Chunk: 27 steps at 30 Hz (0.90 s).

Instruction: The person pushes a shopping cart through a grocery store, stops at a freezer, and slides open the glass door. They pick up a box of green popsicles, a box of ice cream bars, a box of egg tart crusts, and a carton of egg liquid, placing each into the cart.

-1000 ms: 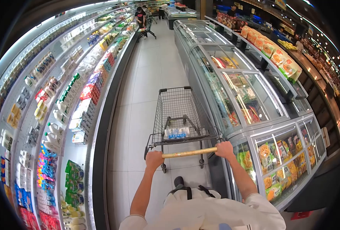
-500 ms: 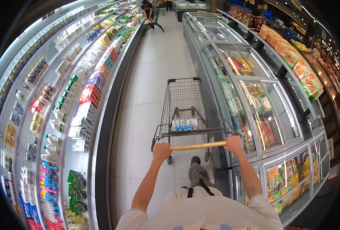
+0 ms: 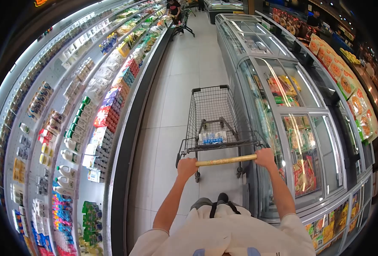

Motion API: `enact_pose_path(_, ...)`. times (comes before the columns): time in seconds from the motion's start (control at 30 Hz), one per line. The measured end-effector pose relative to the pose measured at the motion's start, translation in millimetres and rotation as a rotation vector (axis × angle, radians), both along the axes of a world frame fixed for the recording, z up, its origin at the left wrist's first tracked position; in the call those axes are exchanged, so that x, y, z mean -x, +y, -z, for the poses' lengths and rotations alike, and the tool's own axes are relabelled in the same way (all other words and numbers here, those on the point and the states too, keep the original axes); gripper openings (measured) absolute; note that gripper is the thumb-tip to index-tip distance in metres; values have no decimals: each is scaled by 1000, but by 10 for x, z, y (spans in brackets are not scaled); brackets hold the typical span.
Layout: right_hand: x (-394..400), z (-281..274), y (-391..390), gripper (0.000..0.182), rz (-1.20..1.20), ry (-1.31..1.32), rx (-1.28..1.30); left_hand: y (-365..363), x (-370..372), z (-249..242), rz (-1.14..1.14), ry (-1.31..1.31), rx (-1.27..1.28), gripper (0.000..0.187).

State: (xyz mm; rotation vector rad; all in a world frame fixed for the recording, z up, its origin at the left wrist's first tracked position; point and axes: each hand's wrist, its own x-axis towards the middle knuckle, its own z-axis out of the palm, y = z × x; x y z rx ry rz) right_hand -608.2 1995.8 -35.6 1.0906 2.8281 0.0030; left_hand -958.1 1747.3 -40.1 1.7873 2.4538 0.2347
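A dark wire shopping cart (image 3: 214,102) stands right in front of me, with a yellowish handle bar (image 3: 226,160) across its near end. Around the bar's left end my left hand (image 3: 187,168) is closed. My right hand (image 3: 264,157) is wrapped round its other end. Low in the cart, near the handle side, shows a white and blue pack (image 3: 213,137); I cannot make out what it is.
Open chilled shelves (image 3: 76,141) with bottles and cartons line the left side. Glass-topped freezers (image 3: 300,111) run close along the cart's right. Tiled floor (image 3: 172,98) stretches ahead to a person (image 3: 174,10) beside another cart (image 3: 183,27).
The cart and both hands have advanced along the aisle, with the right-hand freezers sliding nearer and past. My hands keep their hold on the bar. The view has shifted slightly left.
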Motion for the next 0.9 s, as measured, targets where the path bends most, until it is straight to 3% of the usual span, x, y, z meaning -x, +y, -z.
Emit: enact_pose_path(0.9, 2113, 173, 2907, 19, 90, 50, -27, 3305, 2368, 356, 87, -3, -59, 11)
